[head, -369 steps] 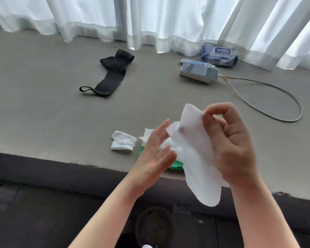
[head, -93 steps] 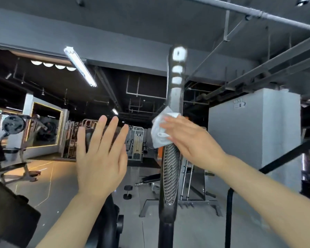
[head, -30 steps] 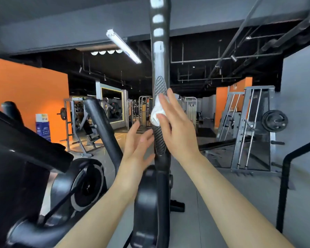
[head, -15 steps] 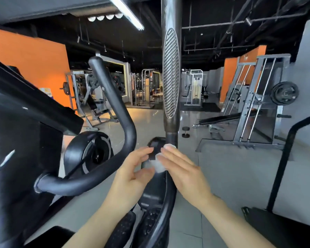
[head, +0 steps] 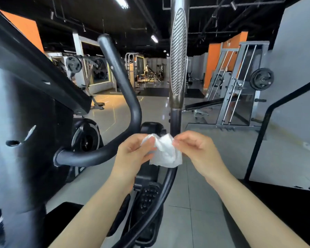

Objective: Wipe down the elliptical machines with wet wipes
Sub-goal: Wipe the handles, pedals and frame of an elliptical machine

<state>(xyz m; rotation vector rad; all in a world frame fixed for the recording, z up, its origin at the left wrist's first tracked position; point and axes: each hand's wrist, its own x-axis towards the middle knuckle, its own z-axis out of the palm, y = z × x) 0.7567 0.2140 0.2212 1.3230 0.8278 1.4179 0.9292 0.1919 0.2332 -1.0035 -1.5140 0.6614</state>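
No readable text or labels, as far as visible.

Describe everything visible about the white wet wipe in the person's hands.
The wet wipe is a thin white sheet, crumpled and creased, partly bunched rather than spread flat. It hangs in the air in front of the elliptical's upright handle post, touching no part of the machine. The left hand pinches its upper left edge and the right hand pinches its upper right corner, so it sags between them, the lower edge hanging free. Whether it is damp or soiled cannot be told.
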